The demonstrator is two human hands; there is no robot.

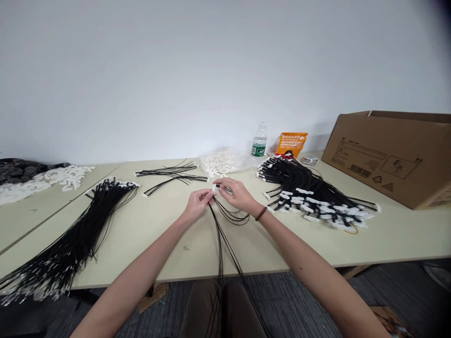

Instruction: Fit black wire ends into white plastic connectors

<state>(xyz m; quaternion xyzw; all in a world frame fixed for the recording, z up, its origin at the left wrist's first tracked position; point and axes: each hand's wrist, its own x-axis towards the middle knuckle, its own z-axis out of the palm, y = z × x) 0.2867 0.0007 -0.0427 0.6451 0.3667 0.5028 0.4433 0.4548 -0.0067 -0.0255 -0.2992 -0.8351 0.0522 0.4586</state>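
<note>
Between my two hands is a small white plastic connector (214,188) with thin black wires (221,234) running from it. My left hand (199,203) pinches the connector from the left, fingers closed. My right hand (237,193) is closed at its other side, fingertips on the black wires by the connector. Some wires loop under my right hand, while others hang over the table's front edge toward my lap. Just behind my hands lies a clear plastic bag (225,161) of white connectors. The exact grip of the fingertips is partly hidden.
Loose black wires (169,176) lie behind left. A large wire bundle (81,230) spreads at left, near white plastic pieces (70,176). Wires with white connectors (303,188) are heaped at right, before a water bottle (259,141), an orange packet (291,143) and a cardboard box (380,159).
</note>
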